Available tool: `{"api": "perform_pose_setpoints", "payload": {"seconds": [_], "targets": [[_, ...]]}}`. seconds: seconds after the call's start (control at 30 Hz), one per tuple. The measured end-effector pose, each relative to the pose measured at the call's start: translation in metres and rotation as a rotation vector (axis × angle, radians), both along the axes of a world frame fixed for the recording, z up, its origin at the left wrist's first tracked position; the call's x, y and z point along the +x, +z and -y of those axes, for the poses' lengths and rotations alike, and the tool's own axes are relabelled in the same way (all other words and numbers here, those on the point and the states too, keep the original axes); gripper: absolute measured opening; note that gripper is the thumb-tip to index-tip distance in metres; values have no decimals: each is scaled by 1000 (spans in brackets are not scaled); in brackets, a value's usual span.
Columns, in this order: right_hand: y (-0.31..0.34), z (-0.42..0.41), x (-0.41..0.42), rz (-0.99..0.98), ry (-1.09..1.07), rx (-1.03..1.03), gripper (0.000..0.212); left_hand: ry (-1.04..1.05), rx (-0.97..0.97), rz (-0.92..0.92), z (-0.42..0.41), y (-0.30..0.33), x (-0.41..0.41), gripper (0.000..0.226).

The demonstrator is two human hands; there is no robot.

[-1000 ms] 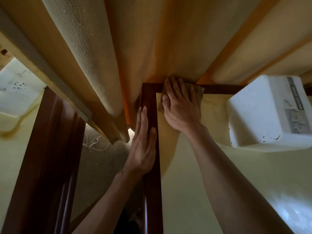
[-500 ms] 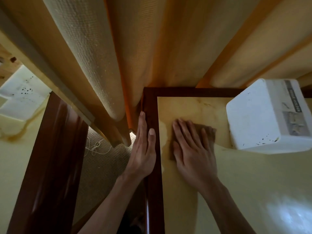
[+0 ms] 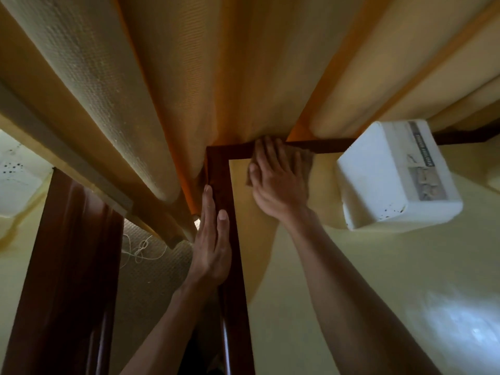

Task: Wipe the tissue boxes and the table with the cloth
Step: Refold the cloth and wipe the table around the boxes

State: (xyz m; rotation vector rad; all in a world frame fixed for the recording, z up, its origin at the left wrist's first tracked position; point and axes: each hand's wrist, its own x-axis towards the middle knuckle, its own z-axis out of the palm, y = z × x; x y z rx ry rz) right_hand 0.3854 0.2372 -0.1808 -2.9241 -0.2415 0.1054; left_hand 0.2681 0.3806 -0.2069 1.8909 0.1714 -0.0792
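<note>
Since half a second ago my right hand (image 3: 278,180) is sliding the cloth (image 3: 307,161), fingers spread flat, back into the table (image 3: 351,266) corner left of the tissue box (image 3: 392,177), my flat left hand (image 3: 212,239) bracing the rim, risking snagging the curtain (image 3: 189,77).

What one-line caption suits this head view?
Right hand presses cloth flat at table corner; left hand rests on rim, beside tissue box.

Plenty of open yellow top on the table (image 3: 392,307) nearer than the tissue box (image 3: 392,174). Beyond the box it's tight: curtains (image 3: 189,77) hang right onto the dark rim (barely any gap), crowding the far corner.
</note>
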Motion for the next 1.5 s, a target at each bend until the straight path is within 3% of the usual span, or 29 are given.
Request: {"api": "perform_pose_setpoints", "payload": {"seconds": [0.27, 0.4, 0.57, 0.77, 0.9, 1.03, 1.2, 1.3, 1.4, 1.5], "targets": [[-1, 4, -76, 1, 135, 54, 59, 3, 25, 7, 1, -4, 2, 66], [-3, 37, -93, 6, -4, -1, 60, 16, 28, 16, 0, -6, 3, 68], [-4, 44, -21, -41, -186, 8, 60, -1, 30, 7, 4, -3, 2, 62], [-2, -32, -12, -23, 102, 1, 61, -10, 9, 38, 1, -5, 1, 62], [-4, -27, -43, -3, 307, -38, 60, -14, -76, -16, -3, -6, 6, 66], [-5, -12, -67, 9, 315, -18, 59, -60, -153, -104, -15, 1, 7, 70], [-6, 2, -114, 18, 167, 49, 57, -77, 61, -116, -13, 18, 3, 69], [-6, 15, -143, 3, 55, 62, 58, -35, 233, 8, -2, 28, -4, 67], [-4, 26, -167, -9, -36, 83, 59, -37, 312, 213, 8, 32, -10, 44], [3, 34, -175, -17, -91, 210, 59, -134, 313, 280, 18, 40, -9, 24]]}}
